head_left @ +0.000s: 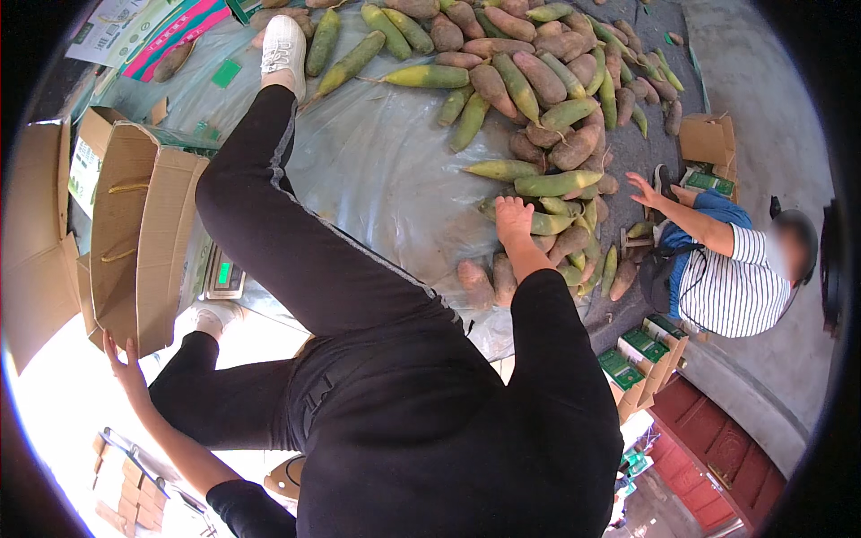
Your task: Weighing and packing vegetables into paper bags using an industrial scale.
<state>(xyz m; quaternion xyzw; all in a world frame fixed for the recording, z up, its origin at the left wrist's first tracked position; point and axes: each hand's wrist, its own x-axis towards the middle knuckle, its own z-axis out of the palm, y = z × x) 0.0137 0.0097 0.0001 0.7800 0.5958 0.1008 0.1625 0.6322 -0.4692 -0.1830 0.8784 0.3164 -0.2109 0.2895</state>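
Observation:
My right hand (514, 220) reaches into a large heap, its fingers curled over a green radish (551, 224). More green radishes (558, 184) and dusty reddish root vegetables (544, 79) lie packed around it. At the left, my left hand (127, 366) touches the lower edge of a tall cardboard box (168, 247), fingers stretched out and apart. The box stands open, with yellow cord handles (128, 187) inside. Beside it sits a digital scale (224, 276) with a lit green display.
Grey plastic sheeting (359, 152) covers the ground under the heap. A co-worker in a striped shirt (735, 282) crouches at the right, one hand (642, 190) held towards the heap. Cardboard boxes with green packs (641, 350) stand at the lower right. Another carton (707, 139) lies farther back.

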